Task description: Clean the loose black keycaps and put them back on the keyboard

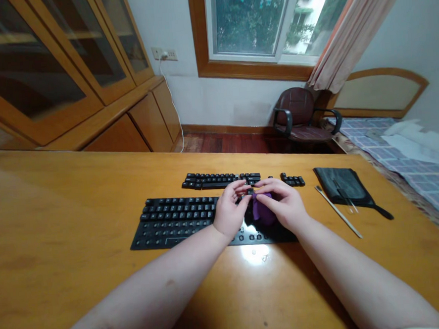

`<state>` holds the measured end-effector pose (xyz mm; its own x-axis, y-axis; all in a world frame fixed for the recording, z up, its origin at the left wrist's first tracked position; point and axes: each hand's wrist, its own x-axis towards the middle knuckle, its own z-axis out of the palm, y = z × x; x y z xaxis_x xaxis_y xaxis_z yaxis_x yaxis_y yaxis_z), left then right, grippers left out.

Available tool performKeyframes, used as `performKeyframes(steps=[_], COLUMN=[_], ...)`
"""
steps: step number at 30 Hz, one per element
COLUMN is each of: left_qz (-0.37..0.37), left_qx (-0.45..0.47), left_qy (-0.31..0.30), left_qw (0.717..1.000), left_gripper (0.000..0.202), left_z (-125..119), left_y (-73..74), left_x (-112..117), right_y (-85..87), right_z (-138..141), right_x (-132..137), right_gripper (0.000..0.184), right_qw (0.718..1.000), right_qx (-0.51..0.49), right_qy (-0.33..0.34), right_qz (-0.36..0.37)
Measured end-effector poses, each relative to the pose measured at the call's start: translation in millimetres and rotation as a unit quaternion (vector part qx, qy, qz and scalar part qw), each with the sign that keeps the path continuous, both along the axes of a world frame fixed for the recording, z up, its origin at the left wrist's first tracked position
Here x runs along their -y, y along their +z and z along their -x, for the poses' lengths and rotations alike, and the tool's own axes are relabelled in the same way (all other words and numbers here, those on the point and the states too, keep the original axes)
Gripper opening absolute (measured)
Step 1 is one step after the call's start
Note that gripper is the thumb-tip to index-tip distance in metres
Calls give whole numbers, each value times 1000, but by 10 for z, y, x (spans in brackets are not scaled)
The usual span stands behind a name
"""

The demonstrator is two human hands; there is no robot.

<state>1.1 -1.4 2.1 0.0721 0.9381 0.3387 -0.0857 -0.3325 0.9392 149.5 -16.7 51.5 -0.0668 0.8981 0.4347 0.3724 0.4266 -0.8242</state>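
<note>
- One keyboard [181, 215], partly hidden by left hand [229, 209] and right hand [287, 203]
- Left grip: pinching keycap [250, 191], legend unreadable
- Right grip: holding purple cloth [264, 213]
- Forearms [163, 282] cut off

Free room left of keyboard [181, 216], keycaps [217, 185] beyond

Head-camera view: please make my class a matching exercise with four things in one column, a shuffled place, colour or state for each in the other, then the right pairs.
1. keyboard
2. cloth
3. pouch
4. chair

A. beyond the desk, near the window
B. purple, touching the right hand
C. partly stripped of keycaps
D. flat, with a thin tool lying on it

Pairs: 1-C, 2-B, 3-D, 4-A
</note>
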Motion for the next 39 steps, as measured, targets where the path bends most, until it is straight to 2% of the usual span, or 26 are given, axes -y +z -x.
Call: performKeyframes(steps=[6,10,15,19,22,25,29,34,39], left_qz=[-58,-33,-23,-43,-58,-76,-97,-99,-105], left_qx=[-99,-73,-54,-68,-66,-61,-73,-71,-36], left_qy=[20,24,3,14,-4,-7,-8,-3,-17], left_qw=[993,997,998,997,996,995,993,993,994], left_gripper=[32,27,25,23,22,18,22,33,39], left_z=[32,20,15,15,15,23,38,42,21], left_y=[22,6,4,5,8,24,43,12,-19], left_x=[38,41,42,64,79,86,88,87,87], right_y=[-13,-39,-8,-12,-48,-64,-1,88,57], right_z=[22,12,0,-14,-49,-88,-108,-93,-93], right_x=[-8,-24,-21,-42,-81,-109,-80,-14,-29], right_gripper=[5,13,5,6,8,6,6,20,25], right_qw=[999,995,999,998,996,997,999,992,991], right_qx=[18,0,40,14,-18,-19,24,95,105], right_qy=[-1,-66,-21,-55,-76,-76,-40,77,82], right_qz=[35,78,8,10,35,15,-23,-23,-32])
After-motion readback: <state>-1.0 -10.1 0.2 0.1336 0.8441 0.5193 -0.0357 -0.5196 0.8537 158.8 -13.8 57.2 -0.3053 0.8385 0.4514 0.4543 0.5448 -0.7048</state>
